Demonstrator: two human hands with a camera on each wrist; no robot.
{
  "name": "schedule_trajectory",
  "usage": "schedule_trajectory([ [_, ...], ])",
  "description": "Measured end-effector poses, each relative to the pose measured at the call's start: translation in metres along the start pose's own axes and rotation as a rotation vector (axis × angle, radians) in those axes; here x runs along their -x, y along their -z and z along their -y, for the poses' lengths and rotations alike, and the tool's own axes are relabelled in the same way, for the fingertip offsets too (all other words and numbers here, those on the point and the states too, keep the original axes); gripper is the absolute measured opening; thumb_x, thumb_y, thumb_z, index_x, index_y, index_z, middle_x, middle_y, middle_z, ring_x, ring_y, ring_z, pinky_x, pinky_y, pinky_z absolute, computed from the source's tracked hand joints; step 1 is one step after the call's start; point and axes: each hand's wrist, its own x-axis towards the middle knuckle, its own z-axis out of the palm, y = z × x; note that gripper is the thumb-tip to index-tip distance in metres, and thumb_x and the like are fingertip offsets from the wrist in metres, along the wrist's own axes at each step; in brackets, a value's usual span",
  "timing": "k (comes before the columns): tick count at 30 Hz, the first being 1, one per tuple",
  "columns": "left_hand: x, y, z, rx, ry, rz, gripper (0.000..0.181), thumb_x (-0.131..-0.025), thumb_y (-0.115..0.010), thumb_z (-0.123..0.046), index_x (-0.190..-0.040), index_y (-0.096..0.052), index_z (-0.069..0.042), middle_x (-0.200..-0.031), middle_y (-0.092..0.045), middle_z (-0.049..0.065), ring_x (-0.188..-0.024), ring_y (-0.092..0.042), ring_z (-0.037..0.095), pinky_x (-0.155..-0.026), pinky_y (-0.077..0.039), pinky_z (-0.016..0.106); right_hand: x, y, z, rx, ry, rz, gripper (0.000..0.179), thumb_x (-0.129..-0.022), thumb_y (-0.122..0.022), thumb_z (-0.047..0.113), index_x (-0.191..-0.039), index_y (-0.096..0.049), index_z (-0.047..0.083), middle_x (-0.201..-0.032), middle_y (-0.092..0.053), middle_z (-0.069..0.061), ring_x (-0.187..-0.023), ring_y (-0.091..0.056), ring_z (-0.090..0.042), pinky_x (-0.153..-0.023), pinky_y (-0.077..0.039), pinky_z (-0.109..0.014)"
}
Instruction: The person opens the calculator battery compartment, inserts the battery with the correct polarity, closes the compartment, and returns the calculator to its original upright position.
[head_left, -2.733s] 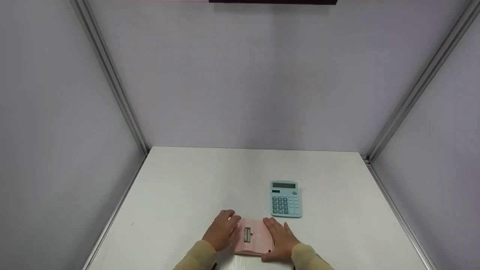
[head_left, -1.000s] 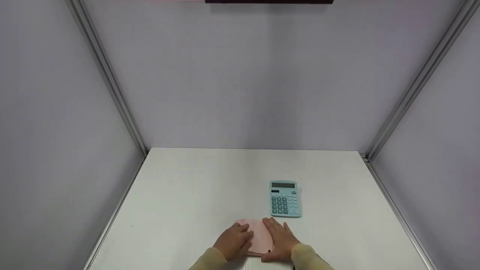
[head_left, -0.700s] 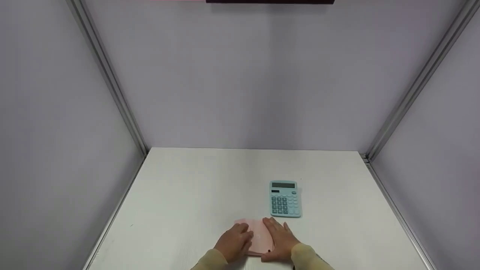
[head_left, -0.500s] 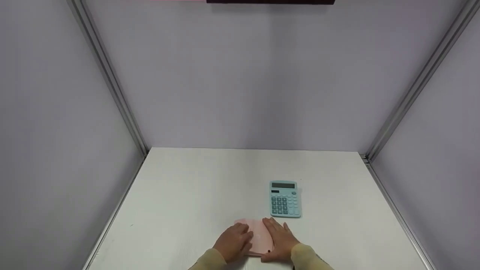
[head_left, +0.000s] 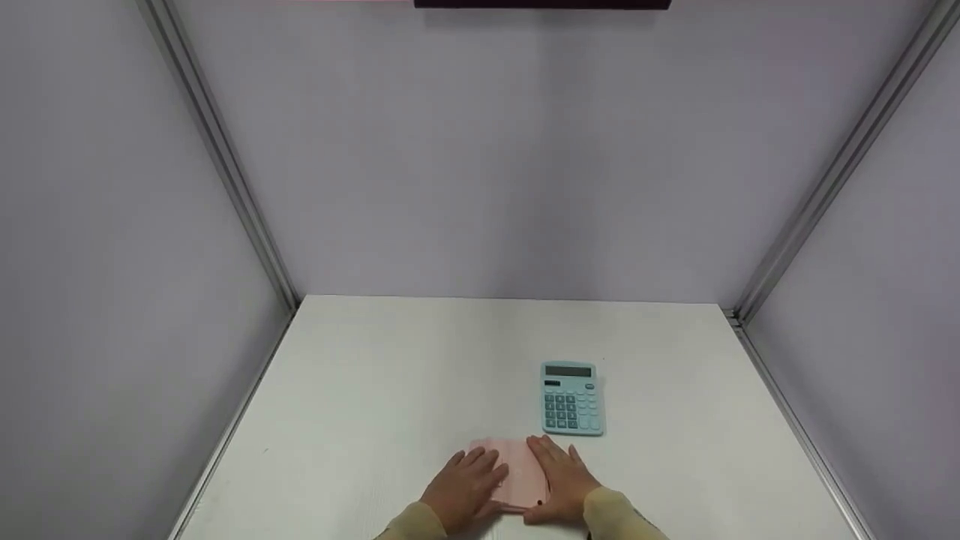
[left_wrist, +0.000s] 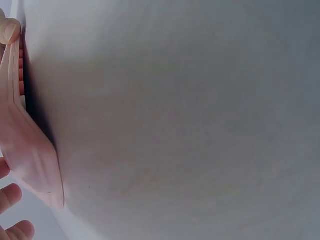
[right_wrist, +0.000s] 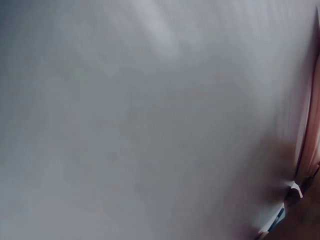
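A pink calculator (head_left: 517, 469) lies back side up near the front of the white table. My left hand (head_left: 461, 487) rests over its left part with the fingers spread, hiding the middle of the back. In the left wrist view the thumb (left_wrist: 10, 31) touches one end of the pink case (left_wrist: 30, 155), a row of keys shows beneath the rim, and other fingertips (left_wrist: 9, 196) are lifted off it. Along the right side my right hand (head_left: 564, 484) lies with fairly straight fingers on the edge, thumb at the near corner. Only a reddish edge (right_wrist: 311, 115) appears in the right wrist view.
A light blue calculator (head_left: 571, 399) lies face up just beyond my right hand. Grey panels (head_left: 480, 165) with metal corner posts (head_left: 225, 157) enclose the white tabletop (head_left: 360, 375) at the back and both sides.
Earlier the open battery compartment with silver batteries showed. My left hand moved right over it, stayed there with fingers bent, and now its fingers have spread. My right hand has not moved.
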Motion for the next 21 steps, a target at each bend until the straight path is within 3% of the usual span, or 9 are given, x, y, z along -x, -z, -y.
schedule_trajectory([
  [8, 0.0, -0.0015, -0.0003, 0.024, 0.001, 0.006, 0.048, -0.096, -0.044, -0.057, -0.126, -0.055, -0.022, -0.127, -0.053, 0.002, -0.116, -0.052, 0.021, -0.087, -0.053, 0.047, 0.0012, 0.002, 0.0018, -0.006, 0.021, 0.008, 0.131, -0.052, -0.065, 0.086, -0.156, -0.013, 0.024, -0.159, -0.02, 0.0, -0.146, -0.013, -0.024, -0.114, -0.004, -0.06],
  [16, -0.0041, 0.0003, 0.0001, -0.016, -0.021, -0.006, 0.043, -0.096, -0.046, -0.055, -0.121, -0.057, -0.021, -0.122, -0.053, 0.002, -0.115, -0.051, 0.021, -0.089, -0.052, 0.044, -0.0004, 0.0023, 0.0012, 0.009, 0.031, -0.005, 0.132, -0.052, -0.064, 0.087, -0.156, -0.014, 0.022, -0.159, -0.02, -0.001, -0.146, -0.014, -0.026, -0.114, -0.005, -0.061],
  [21, -0.0008, -0.0012, -0.0023, 0.05, 0.007, 0.052, 0.047, -0.095, -0.048, -0.053, -0.129, -0.053, -0.021, -0.13, -0.051, 0.003, -0.121, -0.048, 0.021, -0.093, -0.05, 0.045, -0.0007, 0.0008, 0.0024, 0.02, 0.029, 0.004, 0.132, -0.051, -0.063, 0.088, -0.155, -0.015, 0.022, -0.159, -0.021, -0.001, -0.146, -0.014, -0.025, -0.114, -0.006, -0.061],
])
